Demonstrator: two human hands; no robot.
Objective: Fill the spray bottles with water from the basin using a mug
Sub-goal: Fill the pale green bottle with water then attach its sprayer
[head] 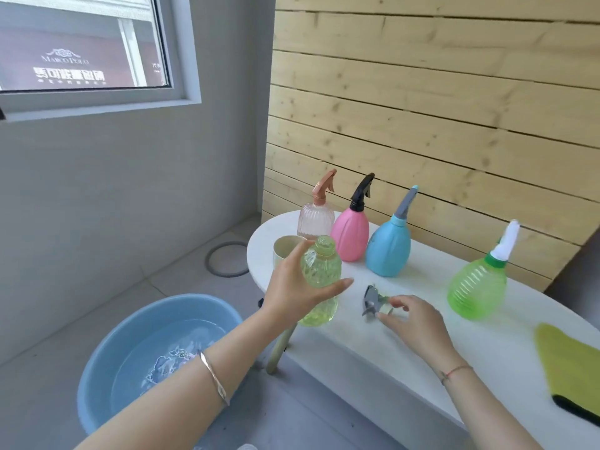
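- Head view, looking down over two bare forearms at a white table point(470, 352) beside a plank wall.
- The left hand point(292, 287) holds a yellow bottle point(319, 264) upright at the table's near edge. The thumb is up by the bottle's shoulder and the fingers wrap round its middle. The neck is open, with no sprayer on it. The palm hides much of the bottle's left side, and it is hard to tell how much liquid is inside.
- The right hand point(415, 323) is on a grey spray head point(371, 298) lying on the table just right of that bottle. Thumb and forefinger curl round its pale green collar and cover part of it. The blur makes the rest hard to read.
- A beige mug point(284, 250) stands behind the left hand, which hides most of it apart from the rim.
- A blue basin point(94, 401) with water sits on the floor, lower left. The left forearm crosses it and hides its near right side.
- Four capped bottles stand along the back of the table: clear bottle point(315, 222), pink bottle point(350, 235), blue bottle point(388, 251), and green bottle point(475, 287) further right.
- A yellow-green cloth point(571, 362) lies at the right, cut off by the frame edge.
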